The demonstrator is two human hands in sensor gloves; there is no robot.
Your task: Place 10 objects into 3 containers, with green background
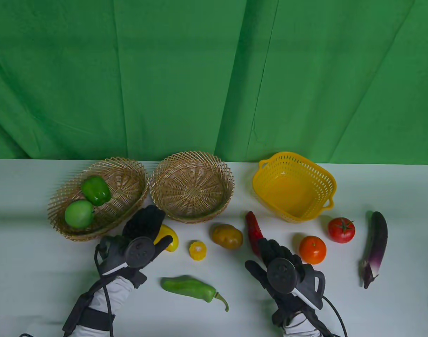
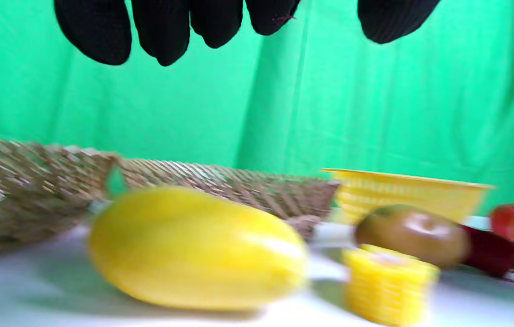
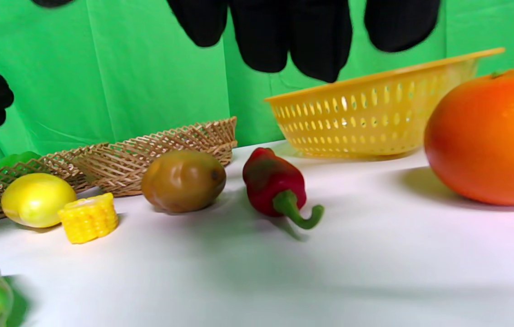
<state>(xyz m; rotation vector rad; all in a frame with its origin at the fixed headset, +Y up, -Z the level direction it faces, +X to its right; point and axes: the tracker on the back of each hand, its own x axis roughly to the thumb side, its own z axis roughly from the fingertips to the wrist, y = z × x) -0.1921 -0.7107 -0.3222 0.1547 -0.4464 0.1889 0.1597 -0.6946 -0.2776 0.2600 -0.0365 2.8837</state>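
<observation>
My left hand (image 1: 157, 227) hovers open over a yellow fruit (image 1: 171, 239) in front of the oval wicker basket (image 1: 129, 175). In the left wrist view its fingers (image 2: 161, 32) hang spread above the fruit (image 2: 193, 247) without touching it. My right hand (image 1: 261, 254) is open over the stem end of a red pepper (image 1: 252, 226). In the right wrist view its fingers (image 3: 316, 41) hang above the pepper (image 3: 273, 181). The oval basket holds a green bell pepper (image 1: 95, 189) and a green apple (image 1: 79, 214).
A round wicker basket (image 1: 192, 186) and a yellow plastic basket (image 1: 294, 186) stand empty. On the table lie a corn piece (image 1: 197, 250), a brown potato (image 1: 227, 236), an orange (image 1: 312, 249), a tomato (image 1: 341, 230), an eggplant (image 1: 374, 245) and a long green pepper (image 1: 189, 288).
</observation>
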